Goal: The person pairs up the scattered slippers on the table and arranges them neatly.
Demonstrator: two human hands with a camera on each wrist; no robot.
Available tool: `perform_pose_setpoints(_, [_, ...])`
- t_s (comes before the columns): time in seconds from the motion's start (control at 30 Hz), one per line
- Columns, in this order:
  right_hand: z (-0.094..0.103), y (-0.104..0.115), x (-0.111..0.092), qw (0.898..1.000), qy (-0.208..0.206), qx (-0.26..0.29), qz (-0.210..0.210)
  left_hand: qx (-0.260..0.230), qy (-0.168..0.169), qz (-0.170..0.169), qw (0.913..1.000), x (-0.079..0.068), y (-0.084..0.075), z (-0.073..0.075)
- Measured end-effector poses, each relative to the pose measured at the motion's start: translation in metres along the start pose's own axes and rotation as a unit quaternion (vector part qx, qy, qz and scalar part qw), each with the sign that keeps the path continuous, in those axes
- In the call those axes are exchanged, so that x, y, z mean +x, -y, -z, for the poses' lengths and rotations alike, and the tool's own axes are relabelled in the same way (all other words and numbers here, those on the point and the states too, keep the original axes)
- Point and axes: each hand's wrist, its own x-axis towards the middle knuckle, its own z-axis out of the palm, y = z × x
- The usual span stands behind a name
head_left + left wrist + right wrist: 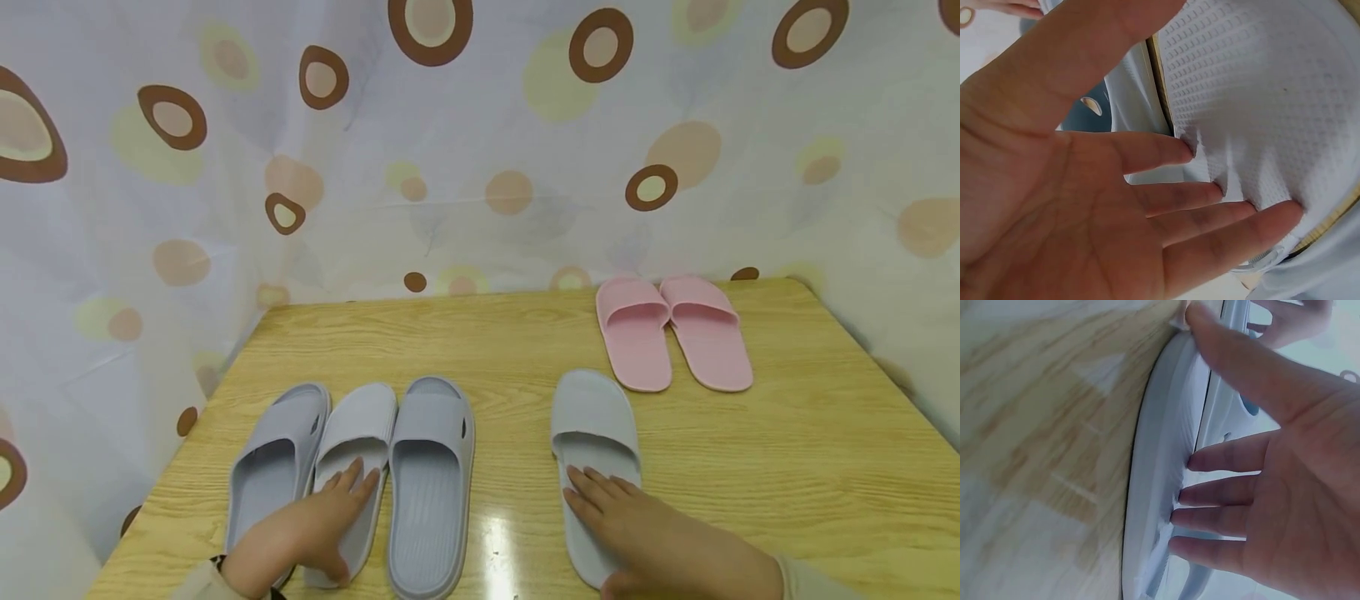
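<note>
My left hand (pixel 318 521) rests on a white slipper (pixel 362 414), its fingers extended over the footbed. In the left wrist view those fingertips touch the textured insole (pixel 1247 81). This slipper lies between two grey slippers, one on its left (pixel 285 425) and one on its right (pixel 427 529). To the right, across a gap, lies another white slipper (pixel 596 408). My right hand (pixel 626 521) is laid over its heel half with fingers extended. The right wrist view has the fingertips against that slipper (pixel 1160 444) and the thumb near its heel end.
A pair of pink slippers, left (pixel 637 354) and right (pixel 716 358), lies farther back on the right of the wooden table (pixel 825 433). A patterned cloth (pixel 480 150) hangs behind the table and along its sides.
</note>
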Motion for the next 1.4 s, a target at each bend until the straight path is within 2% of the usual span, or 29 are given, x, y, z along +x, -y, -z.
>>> perform_pose_setpoints(0.07, [0.000, 0.000, 0.000, 1.000, 0.006, 0.012, -0.010, -0.002, 0.005, 0.005, 1.0000, 0.002, 0.000, 0.001])
perform_pose_setpoints(0.3, [0.000, 0.003, 0.001, 1.000, 0.003, -0.007, -0.024, 0.007, -0.001, 0.006, 1.0000, 0.007, -0.001, 0.004])
perform_pose_setpoints(0.47, [0.001, 0.002, 0.003, 0.999, 0.006, 0.015, -0.040, 0.020, 0.004, -0.002, 0.9998, 0.012, -0.002, 0.011])
perform_pose_setpoints(0.67, [0.004, -0.001, 0.009, 0.995, 0.022, 0.072, -0.069, 0.019, 0.014, -0.002, 0.9997, 0.016, -0.001, 0.018])
perform_pose_setpoints(0.93, [0.012, -0.007, 0.015, 0.993, 0.036, 0.088, -0.071, 0.023, 0.017, 0.008, 0.9996, 0.022, -0.002, 0.025])
perform_pose_setpoints(1.17, [0.019, -0.008, 0.021, 0.985, 0.057, 0.120, -0.108, 0.031, 0.018, 0.011, 0.9993, 0.027, -0.002, 0.030])
perform_pose_setpoints(1.4, [0.022, -0.007, 0.024, 0.979, 0.055, 0.134, -0.141, 0.041, 0.017, 0.012, 0.9989, 0.031, -0.003, 0.036])
